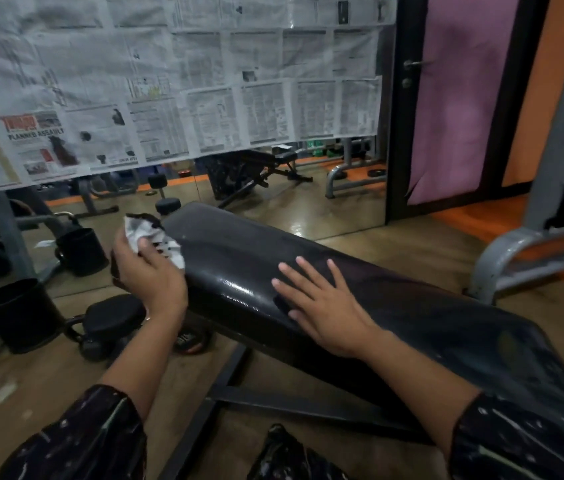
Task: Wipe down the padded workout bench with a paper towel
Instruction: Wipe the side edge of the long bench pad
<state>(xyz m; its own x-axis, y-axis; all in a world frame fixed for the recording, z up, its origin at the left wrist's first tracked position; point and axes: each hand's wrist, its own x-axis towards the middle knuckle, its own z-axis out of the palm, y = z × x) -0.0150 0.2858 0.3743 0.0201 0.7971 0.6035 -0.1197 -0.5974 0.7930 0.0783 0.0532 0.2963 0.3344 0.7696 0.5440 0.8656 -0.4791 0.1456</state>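
Note:
The black padded bench (239,258) runs from the upper middle down to the lower right, its surface glossy. My left hand (149,271) grips a crumpled, dirty white paper towel (156,237) and holds it against the bench's far left edge. Flat on the pad near its middle lies my right hand (322,306), fingers spread, holding nothing. Both sleeves are dark with light specks.
A mirror wall (291,188) partly covered with newspaper sheets (169,81) stands just behind the bench. Black kettlebells (21,313) and dumbbells (114,317) crowd the floor at left. A grey machine frame (523,251) stands at right, and the bench's black steel legs (225,393) lie below.

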